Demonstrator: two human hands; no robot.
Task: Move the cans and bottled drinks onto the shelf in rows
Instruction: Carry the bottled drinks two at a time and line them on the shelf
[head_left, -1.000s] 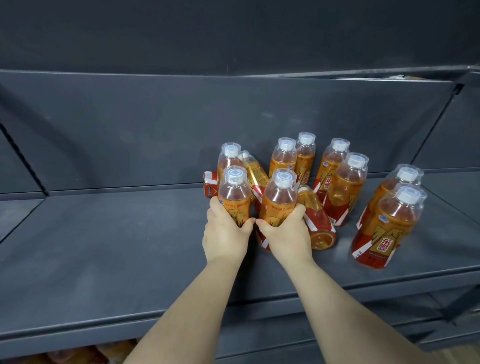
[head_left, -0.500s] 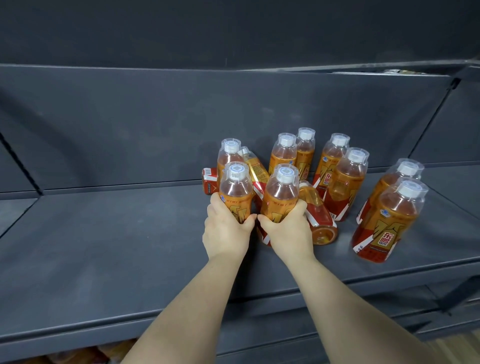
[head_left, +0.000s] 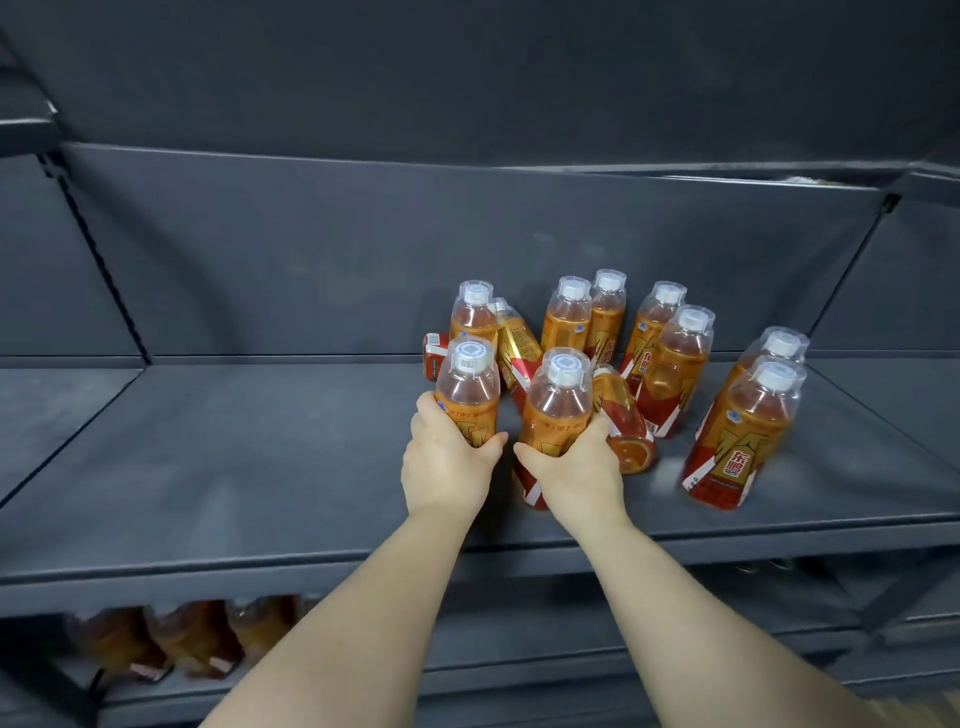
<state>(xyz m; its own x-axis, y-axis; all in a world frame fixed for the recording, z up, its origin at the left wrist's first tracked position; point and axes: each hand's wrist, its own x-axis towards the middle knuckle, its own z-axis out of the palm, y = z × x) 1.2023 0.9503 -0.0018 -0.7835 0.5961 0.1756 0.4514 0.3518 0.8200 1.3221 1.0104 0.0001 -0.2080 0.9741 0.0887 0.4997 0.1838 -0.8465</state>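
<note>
Several orange drink bottles with clear caps stand on a dark grey shelf (head_left: 260, 457). My left hand (head_left: 447, 462) grips one upright bottle (head_left: 467, 387) low on its body. Beside it, my right hand (head_left: 576, 467) grips a second upright bottle (head_left: 558, 405). Two bottles lie toppled in the cluster: one (head_left: 626, 423) just right of my right hand, another (head_left: 517, 343) leaning behind the two I hold. Two more bottles (head_left: 748, 431) stand apart at the right. A red can (head_left: 435, 353) lies on its side at the back left of the group.
The shelf's back panel (head_left: 311, 260) rises behind the bottles, and its front lip (head_left: 208, 577) runs across below my wrists. Bare shelf surface stretches left of the cluster. Blurred orange packs (head_left: 176, 639) sit on a lower shelf at the bottom left.
Both hands keep their grips on the two front bottles. The bottles and hands have drawn slightly nearer to the shelf's front; the view has shifted a little.
</note>
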